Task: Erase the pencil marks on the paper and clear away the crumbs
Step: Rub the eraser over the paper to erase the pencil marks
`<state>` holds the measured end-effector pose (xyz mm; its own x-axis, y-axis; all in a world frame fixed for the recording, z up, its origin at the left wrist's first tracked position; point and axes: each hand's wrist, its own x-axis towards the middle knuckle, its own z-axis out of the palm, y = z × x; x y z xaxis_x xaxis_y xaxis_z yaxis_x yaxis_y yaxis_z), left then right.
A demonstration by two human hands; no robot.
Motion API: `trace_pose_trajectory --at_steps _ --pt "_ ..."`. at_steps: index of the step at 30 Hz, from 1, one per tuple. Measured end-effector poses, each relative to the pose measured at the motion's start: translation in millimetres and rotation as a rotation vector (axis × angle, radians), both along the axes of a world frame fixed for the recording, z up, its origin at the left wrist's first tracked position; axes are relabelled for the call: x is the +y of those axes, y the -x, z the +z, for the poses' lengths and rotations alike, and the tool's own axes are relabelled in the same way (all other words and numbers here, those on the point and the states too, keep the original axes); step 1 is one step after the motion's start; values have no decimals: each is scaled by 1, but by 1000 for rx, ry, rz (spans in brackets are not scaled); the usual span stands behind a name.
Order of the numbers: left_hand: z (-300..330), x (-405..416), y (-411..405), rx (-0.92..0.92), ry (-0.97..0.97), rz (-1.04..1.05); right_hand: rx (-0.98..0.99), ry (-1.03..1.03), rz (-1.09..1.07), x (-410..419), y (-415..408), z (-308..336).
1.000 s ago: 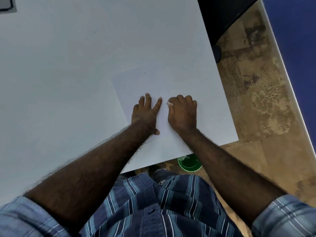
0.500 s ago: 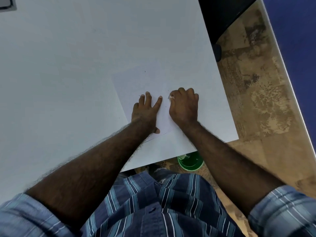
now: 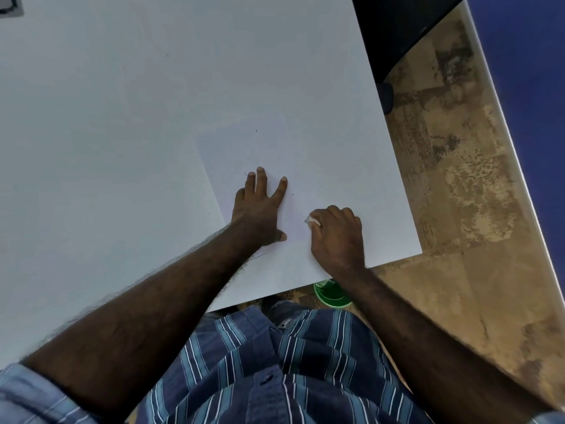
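We log the erasing step as under way. Our left hand [image 3: 260,209] lies flat with fingers spread, pressing the paper [image 3: 238,154] onto the white table [image 3: 122,117] near its front right corner. Our right hand [image 3: 336,237] is curled around a small white eraser [image 3: 311,221], its tip touching the sheet. A few dark specks [image 3: 256,131] dot the paper. Next, we judge, short firm strokes, then brushing crumbs off.
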<state>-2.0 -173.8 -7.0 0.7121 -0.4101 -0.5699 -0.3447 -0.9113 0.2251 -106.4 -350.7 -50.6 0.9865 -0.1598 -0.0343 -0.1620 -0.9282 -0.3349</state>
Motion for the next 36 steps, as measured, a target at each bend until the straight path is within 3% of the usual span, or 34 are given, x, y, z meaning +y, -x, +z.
trace_pose_trajectory --at_steps 5,9,14,19,24,29,33,36 --pt "-4 1 6 -29 30 32 -7 -43 -9 7 0 2" --pt "-6 3 5 -32 25 20 10 -19 212 18 8 0" --pt "-8 3 5 -50 12 9 -70 0 -15 0 -9 -5" --pt "-10 3 4 -39 14 8 0 -13 232 25 7 -4" --pt "-11 4 4 -48 8 1 -64 8 21 3 -11 -1" --pt "-12 5 4 -49 28 7 3 -20 234 21 7 -1" --pt "-12 4 4 -45 19 8 -24 1 9 3 -6 -3" --pt "-12 4 4 -36 26 7 -8 5 92 15 0 -3"
